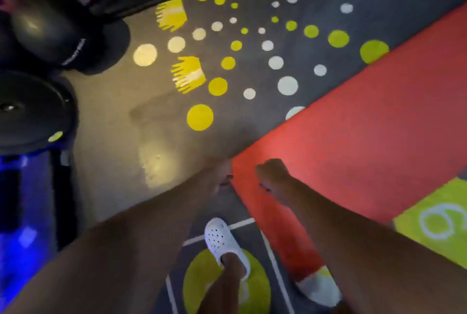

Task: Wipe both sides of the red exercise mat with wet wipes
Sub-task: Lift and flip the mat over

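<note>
Two bare forearms reach down and forward from the bottom of the view, meeting at the near end of the red exercise mat (366, 121). On the person's left, the left hand (219, 176) sits right at the mat's near corner, its fingertips at the red edge; motion blur smears it, so I cannot tell whether the fingers pinch the mat or only touch it, or how far they are spread. Just beside it, the right hand (273, 174) is over the mat's surface a little inside that edge, clenched with the knuckles up and the fingers curled under; whatever it may enclose is hidden, and I cannot tell if it holds anything. From the hands the mat runs flat across the floor, up and away toward the right edge of the view. Below the hands, a white clog (222, 240) stands on a yellow-green circle (199, 280) bounded by white lines, and a second white shoe (321, 288) shows at the mat's near edge, partly covered by the right forearm. A yellow-green floor panel (439, 217) lies at the right, touching the mat's lower side. Farther out the dark floor (113, 111) carries yellow and white dots and two yellow handprints (188, 74). At the left stand a black exercise ball (45, 28) and a black weight plate (30, 108).
</note>
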Motion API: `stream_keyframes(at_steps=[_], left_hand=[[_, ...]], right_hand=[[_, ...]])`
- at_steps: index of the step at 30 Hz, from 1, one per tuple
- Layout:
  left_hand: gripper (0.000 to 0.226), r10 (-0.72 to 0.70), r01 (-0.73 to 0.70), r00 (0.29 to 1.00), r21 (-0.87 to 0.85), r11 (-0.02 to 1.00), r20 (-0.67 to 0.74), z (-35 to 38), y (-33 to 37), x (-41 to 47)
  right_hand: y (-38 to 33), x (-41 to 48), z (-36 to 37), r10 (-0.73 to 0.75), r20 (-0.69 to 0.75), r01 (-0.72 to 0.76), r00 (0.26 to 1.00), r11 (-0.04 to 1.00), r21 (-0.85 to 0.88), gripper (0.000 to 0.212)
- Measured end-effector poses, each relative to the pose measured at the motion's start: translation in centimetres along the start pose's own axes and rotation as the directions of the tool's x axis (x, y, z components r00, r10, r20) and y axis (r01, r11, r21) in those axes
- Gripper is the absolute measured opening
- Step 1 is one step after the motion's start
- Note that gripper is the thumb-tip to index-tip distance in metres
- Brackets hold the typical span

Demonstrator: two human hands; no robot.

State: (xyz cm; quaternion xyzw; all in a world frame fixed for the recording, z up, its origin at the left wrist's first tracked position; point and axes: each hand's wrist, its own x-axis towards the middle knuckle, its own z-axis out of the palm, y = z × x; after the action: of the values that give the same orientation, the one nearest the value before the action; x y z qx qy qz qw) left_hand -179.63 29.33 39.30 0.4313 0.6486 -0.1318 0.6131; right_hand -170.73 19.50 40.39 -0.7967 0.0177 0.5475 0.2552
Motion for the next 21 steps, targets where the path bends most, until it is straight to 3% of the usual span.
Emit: stream_keyframes(at_steps=[4, 7, 10, 14, 19, 21], left_hand=[[0.023, -0.012, 0.003, 0.997, 0.113, 0.994, 0.082, -0.3, -1.8, 3.3], [0.019, -0.060, 0.028, 0.988, 0.212, 0.977, 0.142, -0.3, -3.7, 4.8], [0.023, -0.065, 0.029, 0.987, 0.228, 0.973, 0.150, -0.8, -5.7, 6.7], [0.029, -0.067, 0.031, 0.982, 0.197, 0.980, 0.176, 0.6, -8.8, 11.2], [0.006, -0.069, 0.033, 0.983, 0.204, 0.978, 0.172, 3.5, -13.3, 20.8], [0.020, -0.096, 0.069, 0.982, 0.161, 0.985, 0.165, 4.4, -14.8, 25.6]], right_hand=[[2.0, 0.4, 0.7, 0.084, -0.022, -0.072, 0.996, 0.946, 0.315, 0.022], [5.9, 0.5, 1.8, 0.168, -0.118, -0.078, 0.979, 0.836, 0.543, 0.022], [10.0, 1.3, 3.7, 0.293, -0.109, -0.136, 0.950, 0.702, 0.699, 0.018], [16.0, 4.8, 8.0, 0.391, -0.032, -0.159, 0.920, 0.448, 0.880, 0.015], [23.2, 14.3, 15.0, 0.403, 0.045, -0.091, 0.914, 0.096, 0.991, 0.007], [25.4, 18.3, 17.6, 0.387, 0.058, -0.031, 0.920, -0.075, 0.997, 0.010]])
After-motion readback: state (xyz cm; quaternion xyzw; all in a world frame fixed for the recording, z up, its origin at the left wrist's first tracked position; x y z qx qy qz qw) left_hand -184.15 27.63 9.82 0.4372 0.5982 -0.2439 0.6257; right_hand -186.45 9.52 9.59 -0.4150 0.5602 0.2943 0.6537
